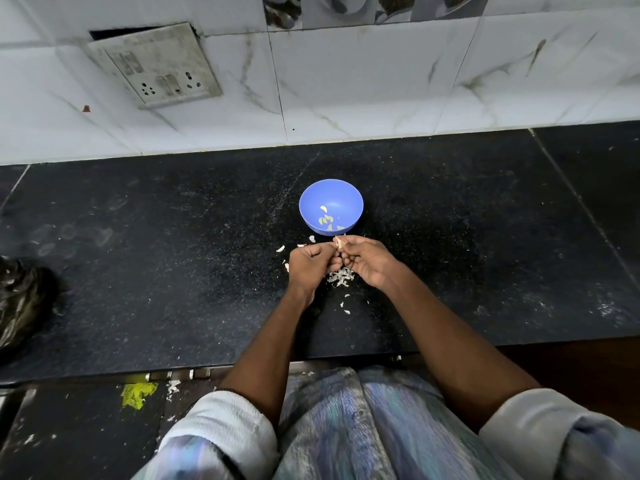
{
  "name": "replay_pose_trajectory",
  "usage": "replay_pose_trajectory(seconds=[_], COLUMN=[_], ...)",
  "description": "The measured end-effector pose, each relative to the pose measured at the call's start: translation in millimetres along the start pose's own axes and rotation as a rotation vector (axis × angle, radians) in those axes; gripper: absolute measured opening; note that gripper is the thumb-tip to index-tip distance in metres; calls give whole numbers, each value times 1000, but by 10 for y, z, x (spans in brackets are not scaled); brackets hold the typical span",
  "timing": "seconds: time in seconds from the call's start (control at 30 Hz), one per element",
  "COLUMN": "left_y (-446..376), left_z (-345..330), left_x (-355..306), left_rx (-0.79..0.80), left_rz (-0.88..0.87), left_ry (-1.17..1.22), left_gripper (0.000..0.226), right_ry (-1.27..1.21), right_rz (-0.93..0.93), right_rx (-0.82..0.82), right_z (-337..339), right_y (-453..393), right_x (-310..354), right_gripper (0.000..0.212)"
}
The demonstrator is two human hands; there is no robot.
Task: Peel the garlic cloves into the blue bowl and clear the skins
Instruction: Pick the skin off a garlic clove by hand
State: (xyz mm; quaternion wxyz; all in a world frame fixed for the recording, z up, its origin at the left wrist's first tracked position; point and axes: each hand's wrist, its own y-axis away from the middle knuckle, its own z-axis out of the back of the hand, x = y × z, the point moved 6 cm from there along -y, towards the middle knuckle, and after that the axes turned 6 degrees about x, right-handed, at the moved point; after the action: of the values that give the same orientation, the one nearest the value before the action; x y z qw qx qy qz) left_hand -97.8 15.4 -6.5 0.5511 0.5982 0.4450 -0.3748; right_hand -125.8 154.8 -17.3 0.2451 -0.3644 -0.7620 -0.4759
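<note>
A blue bowl (311,197) stands on the black counter (156,254) with several peeled garlic cloves (325,218) inside. Just in front of it, my left hand (308,265) and my right hand (367,259) meet, fingers curled. Between their fingertips they pinch a garlic clove (338,241) with pale skin showing. A heap of garlic skins (341,277) lies on the counter under the hands. Loose unpeeled cloves or skin bits (280,248) lie left of the hands.
A tiled wall with a switch and socket plate (156,65) rises behind the counter. A crumpled dark plastic bag (20,303) sits at the left edge. Skin scraps (346,306) dot the counter near the front edge, and more lie on the floor (171,388) below.
</note>
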Motion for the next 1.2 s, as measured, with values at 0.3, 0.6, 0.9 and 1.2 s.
replay_pose_trajectory(seconds=[0.3,0.6,0.9,1.2], left_y=[-70,-22,22,49], left_z=[81,67,55,48], left_x=[-44,-135,-115,-186], left_rx=[-110,-106,-124,-180], left_rz=[-138,-249,-217,-289], left_ry=[-315,-451,-367,-467], left_gripper=[7,4,14,10], right_ry=[113,209,177,1], right_rz=[42,97,82,-7], right_rx=[-61,-73,-77,-89], right_z=[62,67,57,33], right_y=[-3,37,57,42], right_x=[25,53,36,-3], right_gripper=[20,16,15,20])
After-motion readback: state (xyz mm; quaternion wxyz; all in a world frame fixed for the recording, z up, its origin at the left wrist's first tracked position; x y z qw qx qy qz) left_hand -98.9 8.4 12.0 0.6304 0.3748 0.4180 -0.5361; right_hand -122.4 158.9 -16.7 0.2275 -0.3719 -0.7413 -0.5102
